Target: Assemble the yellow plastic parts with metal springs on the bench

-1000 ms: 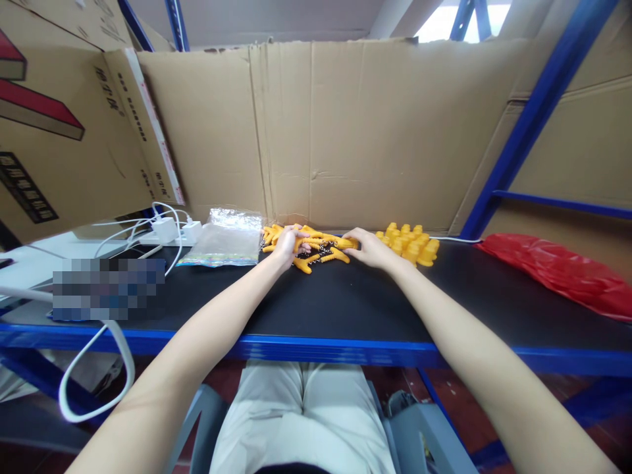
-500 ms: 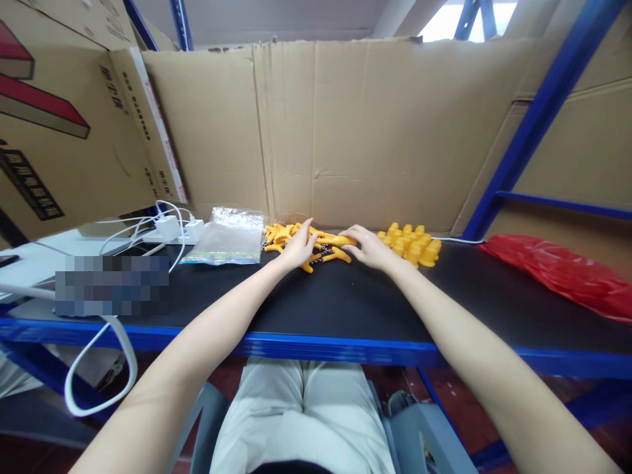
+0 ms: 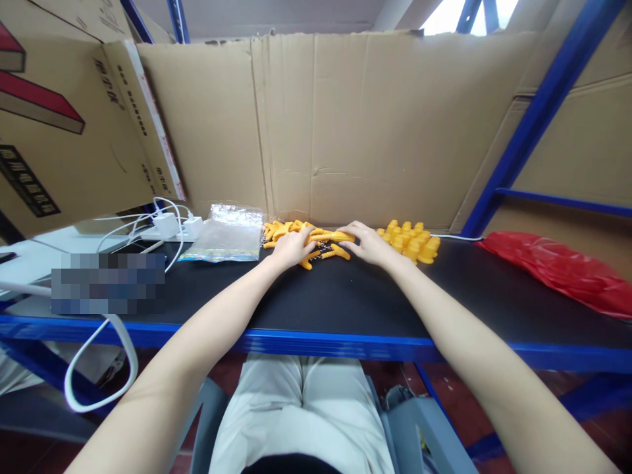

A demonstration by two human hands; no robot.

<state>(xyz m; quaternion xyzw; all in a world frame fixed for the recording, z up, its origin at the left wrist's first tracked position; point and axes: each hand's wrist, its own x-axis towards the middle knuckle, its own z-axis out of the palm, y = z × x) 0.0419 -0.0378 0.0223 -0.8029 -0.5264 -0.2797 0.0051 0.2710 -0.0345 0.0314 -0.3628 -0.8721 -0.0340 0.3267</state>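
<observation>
A pile of yellow plastic pieces with dark beaded chains (image 3: 336, 251) lies on the black tabletop, against the cardboard. My left hand (image 3: 292, 247) rests over the pile, its fingers and thumb closed about the left part of a long yellow piece (image 3: 332, 236). That piece's right end is between the curved fingers and thumb of my right hand (image 3: 368, 243). The fingers hide both ends of it, so its full shape does not show. Just right of my right hand, several yellow peg-like pieces (image 3: 412, 242) stand grouped together.
A clear plastic bag (image 3: 227, 234) lies left of the pile, near white chargers (image 3: 168, 226) and cables. At the right is a red plastic bag (image 3: 553, 270). A cardboard wall (image 3: 395, 125) closes the back; a blue metal edge (image 3: 336, 343) runs along the front.
My left hand's raised forefinger has come down onto the yellow piece. My right hand stays almost where it was, at the piece's right end. The view has tilted slightly.
</observation>
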